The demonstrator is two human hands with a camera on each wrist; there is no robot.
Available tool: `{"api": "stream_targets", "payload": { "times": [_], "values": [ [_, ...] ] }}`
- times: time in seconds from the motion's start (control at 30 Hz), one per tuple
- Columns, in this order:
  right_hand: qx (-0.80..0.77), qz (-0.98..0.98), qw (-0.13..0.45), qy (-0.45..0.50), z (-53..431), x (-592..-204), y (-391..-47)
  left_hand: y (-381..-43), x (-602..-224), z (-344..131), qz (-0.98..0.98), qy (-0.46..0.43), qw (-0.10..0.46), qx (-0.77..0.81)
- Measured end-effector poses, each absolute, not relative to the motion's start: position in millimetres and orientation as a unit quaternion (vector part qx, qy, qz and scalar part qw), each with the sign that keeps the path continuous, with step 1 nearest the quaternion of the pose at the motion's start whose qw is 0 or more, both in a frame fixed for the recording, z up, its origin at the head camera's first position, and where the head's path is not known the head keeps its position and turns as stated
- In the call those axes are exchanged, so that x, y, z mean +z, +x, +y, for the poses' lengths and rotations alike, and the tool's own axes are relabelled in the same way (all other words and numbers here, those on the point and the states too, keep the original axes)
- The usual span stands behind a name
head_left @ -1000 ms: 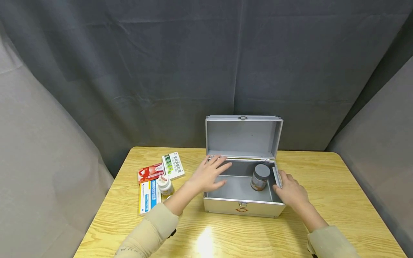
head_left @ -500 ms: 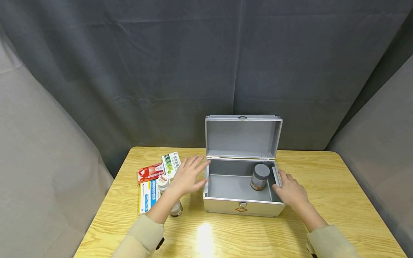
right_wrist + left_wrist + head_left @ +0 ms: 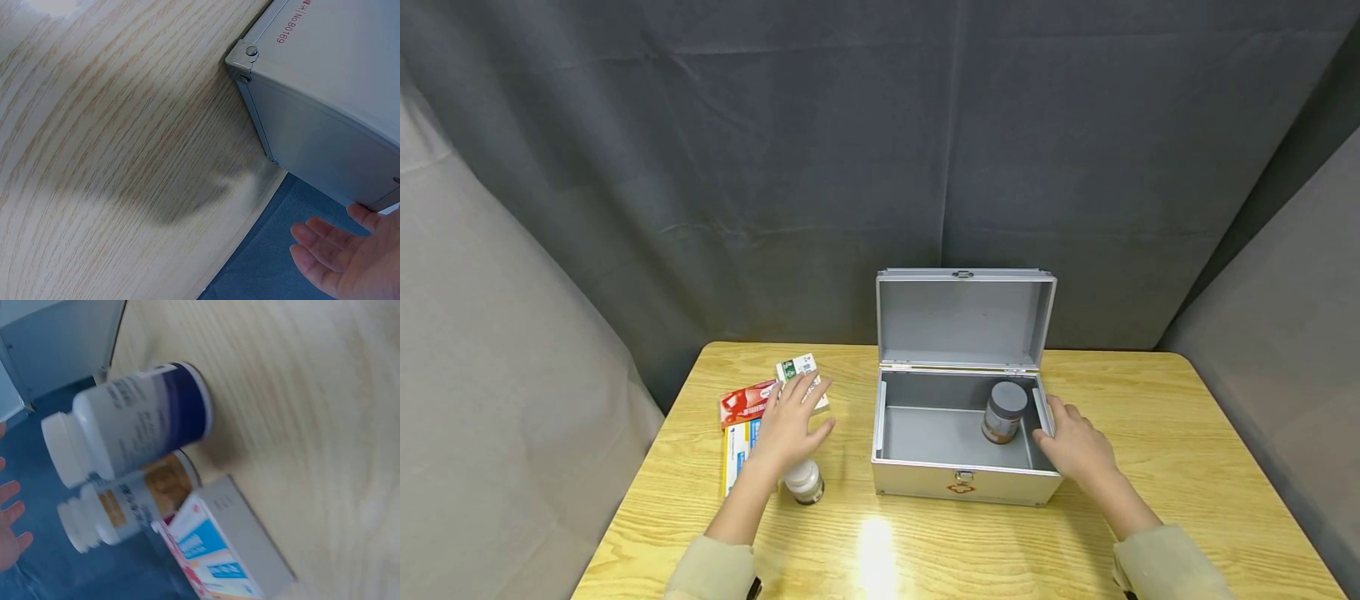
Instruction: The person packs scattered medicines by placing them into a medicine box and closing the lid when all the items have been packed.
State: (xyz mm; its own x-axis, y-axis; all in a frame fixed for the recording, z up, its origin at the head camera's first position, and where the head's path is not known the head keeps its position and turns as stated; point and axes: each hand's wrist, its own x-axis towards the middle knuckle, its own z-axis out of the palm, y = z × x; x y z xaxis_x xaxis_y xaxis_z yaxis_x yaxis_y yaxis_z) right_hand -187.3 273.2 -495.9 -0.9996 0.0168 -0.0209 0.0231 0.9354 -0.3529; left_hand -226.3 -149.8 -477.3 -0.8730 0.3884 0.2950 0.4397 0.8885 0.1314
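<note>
The fingers of the left hand are spreading wide apart and holding nothing. They are hanging above the boxes, and in the left wrist view they are staying clear of the two bottles. The thumb of the right hand is hooking over the right rim of the silver case while a finger is touching the wall from outside, so the hand is holding that side; the other fingers are standing loosely apart.

Beneath the left hand, a blue-labelled bottle and an orange-labelled bottle are standing close together, the orange-labelled one beside a blue and white box. A red box and a green and white box are lying just beyond, partly covered by the hand; this cluster is sitting toward the left edge of the table.

Inside the case, a grey-lidded jar is standing upright near the right wall. The case's lid is standing open at the table's rear edge. Beyond that edge, a dark curtain is hanging.
</note>
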Motion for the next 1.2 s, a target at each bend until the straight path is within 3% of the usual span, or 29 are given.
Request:
{"api": "stream_targets", "payload": {
  "times": [0.43,1.2],
  "values": [
    [-0.18,0.984,0.011,0.009,273.0,-495.3,-186.9,-221.6,-493.5,-183.7,-0.978,-0.141,0.115,-0.099],
    [-0.183,0.983,0.016,0.015,272.8,-496.1,-187.1,-214.7,-499.9,-202.0,-0.976,-0.101,0.107,-0.162]
  ]
}}
